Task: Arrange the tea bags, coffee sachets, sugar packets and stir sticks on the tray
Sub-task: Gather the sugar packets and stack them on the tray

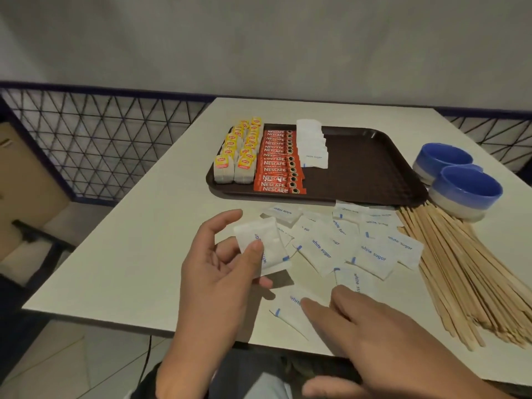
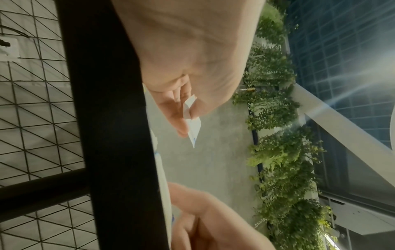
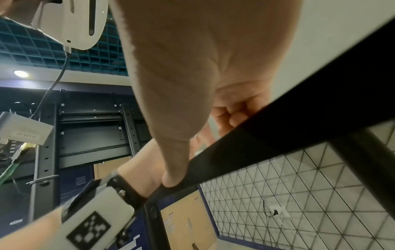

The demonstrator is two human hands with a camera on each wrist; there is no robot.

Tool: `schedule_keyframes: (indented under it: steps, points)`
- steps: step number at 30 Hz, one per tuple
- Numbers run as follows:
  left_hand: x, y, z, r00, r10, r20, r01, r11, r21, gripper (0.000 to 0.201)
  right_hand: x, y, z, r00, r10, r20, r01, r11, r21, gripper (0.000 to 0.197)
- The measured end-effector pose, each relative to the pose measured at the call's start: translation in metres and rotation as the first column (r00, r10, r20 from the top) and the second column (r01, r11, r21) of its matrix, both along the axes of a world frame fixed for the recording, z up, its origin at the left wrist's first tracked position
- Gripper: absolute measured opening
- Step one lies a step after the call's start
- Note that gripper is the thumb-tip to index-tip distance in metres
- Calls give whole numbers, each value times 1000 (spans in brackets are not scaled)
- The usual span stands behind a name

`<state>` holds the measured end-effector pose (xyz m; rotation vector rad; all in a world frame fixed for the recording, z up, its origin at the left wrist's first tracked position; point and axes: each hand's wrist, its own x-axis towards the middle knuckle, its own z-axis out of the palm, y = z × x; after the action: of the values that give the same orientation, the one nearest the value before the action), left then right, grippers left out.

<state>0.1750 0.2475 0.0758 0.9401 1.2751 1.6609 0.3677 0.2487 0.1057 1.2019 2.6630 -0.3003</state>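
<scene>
Showing the arrangement roughly half done, the head view has the brown tray [image 1: 374, 168] at the far middle of the white table [image 1: 115, 269], with its left part filled and its right part bare. Two rows of yellow-tagged tea bags [image 1: 239, 156] stand along the tray's left edge; just to their right lies an overlapping column of red coffee sachets [image 1: 277, 165]; next to that runs a short column of sugar packets on the tray [image 1: 312, 145], reaching only about halfway toward the near rim. The loose sugar packets [image 1: 354, 243] lie scattered on the table between the tray's near rim and the person, and the wooden stir sticks [image 1: 460, 277] lie fanned in a heap on the table to the right of them, none yet on the tray. Two blue bowls [image 1: 457, 180] sit beside the tray's right end. The left hand [image 1: 218, 272] is raised above the table and pinches a held sugar packet [image 1: 262, 249] between thumb and fingers, a grip the left wrist view confirms. The right hand [image 1: 359, 321] reaches with fingers extended onto a near packet [image 1: 288, 309] by the table's front edge; whether it has yet gripped it cannot be told. By these pictures, tea and coffee appear finished, sugar is under way, and the sticks remain.
</scene>
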Motion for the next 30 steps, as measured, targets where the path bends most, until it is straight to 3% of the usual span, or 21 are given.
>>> schedule_keyframes:
  steps: [1, 4, 6, 7, 9, 12, 14, 16, 18, 19, 20, 22, 23, 25, 28, 30]
  points:
    - [-1, 0, 1, 1000, -9, 4, 9, 1000, -13, 41, 1, 2, -3, 1000, 7, 26, -8, 1000, 13, 67]
    - [-3, 0, 0, 1000, -15, -7, 14, 1000, -27, 47, 15, -4, -30, 960, 143, -240, -81, 965, 251, 33]
    - [-1, 1, 1, 999, -36, -8, 36, 999, -17, 49, 21, -7, -37, 907, 124, -403, -36, 975, 221, 21]
    - [-1, 1, 0, 999, -51, -19, 51, 999, -11, 48, 22, -9, -31, 869, 46, -493, 29, 989, 144, 19]
    - [0, 1, -2, 995, -72, -69, 72, 997, 3, 42, 23, -12, -27, 697, -136, -704, 165, 986, -27, 15]
    - [-2, 0, -9, 962, -98, -254, 105, 994, 13, 26, 19, -8, -31, 305, -309, -901, 210, 944, -253, 11]
    - [-1, 0, -10, 936, -138, -325, 139, 990, -19, 24, 16, -5, -34, 76, -511, -856, 215, 847, -487, 20]
    - [-1, 1, -10, 921, -175, -347, 168, 984, -49, 26, 13, -1, -28, -43, -601, -798, 99, 792, -602, 10]
    - [-1, 2, -10, 911, -215, -352, 209, 976, -53, 20, 10, 4, -25, -78, -618, -782, -21, 785, -619, 54]
    - [0, 3, -9, 907, -236, -347, 233, 971, -53, 15, 7, 7, -23, -108, -616, -781, -42, 787, -615, 63]
    - [0, 3, -9, 902, -253, -349, 250, 967, -54, 16, 6, 10, -24, -136, -607, -783, 3, 790, -613, 58]
    - [0, 2, -9, 890, -284, -357, 285, 957, -53, 19, 3, 14, -29, -124, -584, -802, 61, 802, -594, 20]
    - [0, 1, -9, 882, -302, -362, 302, 952, -57, 19, 1, 17, -32, -112, -602, -791, 73, 788, -611, 17]
    - [1, -2, -7, 866, -350, -358, 347, 935, -76, 33, 1, 20, -39, -59, -654, -755, 47, 753, -656, 41]
    - [1, -4, -5, 846, -414, -337, 407, 908, -93, 37, -2, 21, -41, -73, -688, -722, 20, 722, -691, 50]
    - [1, -3, -4, 833, -449, -325, 446, 891, -87, 35, -3, 22, -44, -45, -706, -707, 19, 707, -707, 56]
